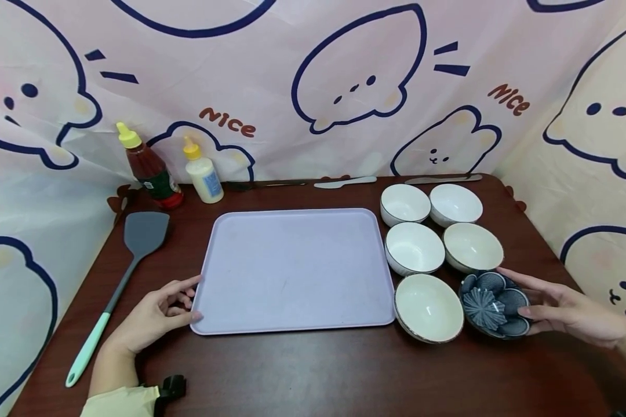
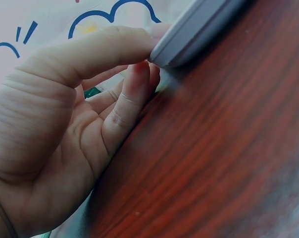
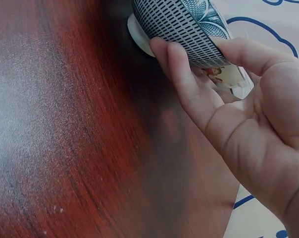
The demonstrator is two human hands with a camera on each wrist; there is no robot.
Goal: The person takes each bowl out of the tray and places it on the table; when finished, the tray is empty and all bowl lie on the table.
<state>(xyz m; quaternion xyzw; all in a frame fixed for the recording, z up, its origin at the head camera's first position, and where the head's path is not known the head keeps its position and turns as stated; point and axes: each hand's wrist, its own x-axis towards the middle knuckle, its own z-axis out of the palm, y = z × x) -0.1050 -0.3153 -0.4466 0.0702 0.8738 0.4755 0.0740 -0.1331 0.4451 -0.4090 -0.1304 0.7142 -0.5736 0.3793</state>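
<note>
My left hand [image 1: 159,313] holds the lavender tray [image 1: 292,269] by its left edge. In the left wrist view the thumb lies on the tray's rim [image 2: 176,47], with curled fingers [image 2: 134,89] close under it. At the right, my right hand [image 1: 574,310] grips a dark blue patterned bowl [image 1: 492,304] with petal shapes inside. From the right wrist view, the thumb is at this bowl's rim and two fingers support its dashed outer wall [image 3: 176,29] near the white foot. Beside it stands a cream bowl [image 1: 429,308].
Several white and cream bowls [image 1: 414,248] stand right of the tray. A grey spatula [image 1: 146,231] with a mint handle lies at left. Behind are a red sauce bottle [image 1: 153,174], a pale squeeze bottle [image 1: 204,176] and a white knife [image 1: 344,183]. A printed cloth [image 1: 271,75] hangs behind.
</note>
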